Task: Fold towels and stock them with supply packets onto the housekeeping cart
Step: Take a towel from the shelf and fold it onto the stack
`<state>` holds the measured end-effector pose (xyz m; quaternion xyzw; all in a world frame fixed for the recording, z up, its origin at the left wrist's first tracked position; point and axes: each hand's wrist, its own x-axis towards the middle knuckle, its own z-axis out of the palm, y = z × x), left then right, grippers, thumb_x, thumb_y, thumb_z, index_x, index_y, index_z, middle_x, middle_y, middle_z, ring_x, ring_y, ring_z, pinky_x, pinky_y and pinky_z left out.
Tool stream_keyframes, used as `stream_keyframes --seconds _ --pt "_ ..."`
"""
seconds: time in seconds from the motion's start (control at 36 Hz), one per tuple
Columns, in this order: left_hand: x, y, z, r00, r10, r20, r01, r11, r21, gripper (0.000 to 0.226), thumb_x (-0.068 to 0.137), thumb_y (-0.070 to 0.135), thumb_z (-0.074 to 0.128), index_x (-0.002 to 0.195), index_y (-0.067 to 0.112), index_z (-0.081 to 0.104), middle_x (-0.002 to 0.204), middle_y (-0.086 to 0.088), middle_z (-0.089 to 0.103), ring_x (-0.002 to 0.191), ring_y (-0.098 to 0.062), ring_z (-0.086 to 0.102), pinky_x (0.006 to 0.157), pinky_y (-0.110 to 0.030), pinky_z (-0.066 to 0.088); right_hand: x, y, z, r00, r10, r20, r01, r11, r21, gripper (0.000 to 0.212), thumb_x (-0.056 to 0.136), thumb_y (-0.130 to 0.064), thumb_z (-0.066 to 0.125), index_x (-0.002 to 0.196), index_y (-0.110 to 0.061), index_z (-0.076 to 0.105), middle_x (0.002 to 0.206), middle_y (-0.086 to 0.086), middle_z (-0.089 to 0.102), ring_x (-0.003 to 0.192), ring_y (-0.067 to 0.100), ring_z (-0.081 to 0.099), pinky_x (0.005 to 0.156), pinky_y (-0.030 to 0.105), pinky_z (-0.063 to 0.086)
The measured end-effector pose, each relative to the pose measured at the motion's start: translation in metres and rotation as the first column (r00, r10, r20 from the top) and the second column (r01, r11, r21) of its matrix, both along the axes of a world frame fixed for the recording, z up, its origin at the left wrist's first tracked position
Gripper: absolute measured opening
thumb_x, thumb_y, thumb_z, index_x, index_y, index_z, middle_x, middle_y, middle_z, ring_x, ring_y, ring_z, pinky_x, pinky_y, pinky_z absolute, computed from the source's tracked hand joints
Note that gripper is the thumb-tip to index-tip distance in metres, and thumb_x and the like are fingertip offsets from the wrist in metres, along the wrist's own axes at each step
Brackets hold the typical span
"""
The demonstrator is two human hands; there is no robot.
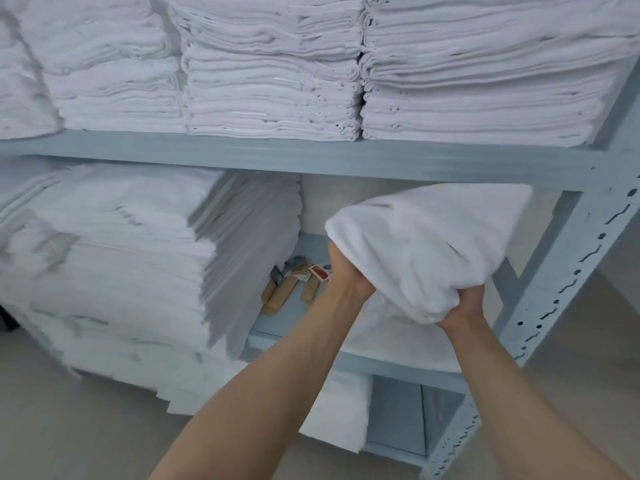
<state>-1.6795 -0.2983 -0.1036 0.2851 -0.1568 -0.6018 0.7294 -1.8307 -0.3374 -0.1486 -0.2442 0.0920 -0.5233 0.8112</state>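
both hands, left (349,275) and right (462,308), are gripping a towel (429,247) over the shelf (277,329), right of the packets (294,284); likely fetching it, folding next.

Linen storeroom: towel stacks (270,88), steel shelving (311,157)

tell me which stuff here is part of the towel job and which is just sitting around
In the job: white towel gripped by left hand and right hand; supply packets on the shelf.
Just there: stacked linen above, tall linen pile at left, shelf frame.
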Motion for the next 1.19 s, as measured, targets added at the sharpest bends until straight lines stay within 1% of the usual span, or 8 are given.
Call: stream_keyframes --seconds 0.11,0.25,0.33,0.5,0.72,0.86,1.0,1.19 --pt "-0.002 0.022 0.02 0.999 0.021 0.025 -0.021 0.999 -0.03 0.031 0.096 0.037 0.041 0.102 0.013 0.06 0.109 -0.013 0.059 0.104 -0.031 0.051 0.103 -0.047 0.039 -0.002 0.02 0.029 0.997 0.066 0.05 -0.062 0.994 -0.088 0.036 0.06 -0.024 0.09 0.093 -0.012 0.08 0.098 0.004 0.076 0.089 0.021 0.072 0.084 0.036 0.059" --pt "0.014 0.04 0.024 0.994 0.013 0.108 -0.017 0.999 0.045 0.035 0.099 0.034 0.042 0.086 0.013 0.066 0.094 -0.01 0.062 0.086 -0.023 0.057 0.082 -0.035 0.042 -0.002 0.043 0.045 0.989 0.138 0.052 -0.126 0.976 -0.175 0.058 0.039 -0.012 0.093 0.095 -0.005 0.079 0.101 0.01 0.076 0.093 0.027 0.073 0.078 0.037 0.06" --pt "0.025 0.055 0.022 0.979 0.014 0.205 -0.038 0.993 0.112 0.043 0.099 0.043 0.047 0.106 0.01 0.072 0.112 -0.016 0.073 0.11 -0.035 0.065 0.1 -0.051 0.049 -0.004 0.056 0.049 0.976 0.219 -0.017 -0.217 0.95 -0.225 0.05 0.043 -0.014 0.088 0.092 -0.004 0.079 0.095 0.01 0.077 0.09 0.028 0.074 0.077 0.035 0.059" --pt "0.044 0.085 0.022 0.831 -0.076 0.551 -0.096 0.956 0.277 0.042 0.094 0.036 0.061 0.126 0.008 0.064 0.12 -0.019 0.07 0.108 -0.034 0.068 0.093 -0.048 0.055 0.005 0.074 0.054 0.972 0.228 -0.05 -0.233 0.956 -0.178 0.039 0.048 -0.018 0.092 0.084 -0.006 0.08 0.087 0.008 0.077 0.084 0.022 0.074 0.073 0.032 0.059" --pt "0.083 0.12 0.021 0.721 0.039 0.692 -0.285 0.927 0.245 0.032 0.09 0.028 0.067 0.112 0.006 0.068 0.103 -0.014 0.072 0.091 -0.029 0.07 0.081 -0.041 0.058 0.031 0.1 0.059 0.957 -0.084 -0.276 0.032 0.982 -0.185 0.013 0.087 0.001 0.06 0.095 -0.002 0.069 0.088 0.01 0.072 0.082 0.019 0.071 0.074 0.027 0.058" --pt "0.126 0.151 0.009 0.783 0.104 0.613 -0.276 0.942 0.192 0.017 0.094 0.029 0.063 0.095 0.013 0.068 0.087 -0.006 0.073 0.078 -0.019 0.071 0.07 -0.031 0.057 0.027 0.116 0.029 0.836 -0.242 -0.492 0.184 0.969 -0.165 0.032 0.096 0.0 0.057 0.122 0.017 0.054 0.12 0.026 0.066 0.105 0.036 0.069 0.098 0.04 0.054" --pt "0.151 0.179 -0.004 0.786 0.014 0.618 -0.157 0.971 0.178 0.016 0.095 0.023 0.06 0.088 0.018 0.073 0.079 -0.001 0.077 0.076 -0.015 0.073 0.073 -0.031 0.056 0.032 0.151 -0.018 0.627 -0.409 -0.663 0.531 0.847 -0.02 0.024 0.094 -0.018 0.065 0.104 0.004 0.062 0.095 0.022 0.072 0.081 0.034 0.073 0.084 0.043 0.059" --pt "0.154 0.202 -0.017 0.746 -0.153 0.648 -0.034 0.963 0.267 0.052 0.076 0.03 0.072 0.12 0.003 0.067 0.122 -0.021 0.068 0.115 -0.036 0.064 0.105 -0.053 0.047 0.042 0.212 -0.081 -0.084 -0.401 -0.912 0.606 0.706 -0.366 0.028 0.087 -0.031 0.059 0.066 -0.014 0.056 0.065 -0.001 0.061 0.063 0.024 0.058 0.057 0.03 0.041"
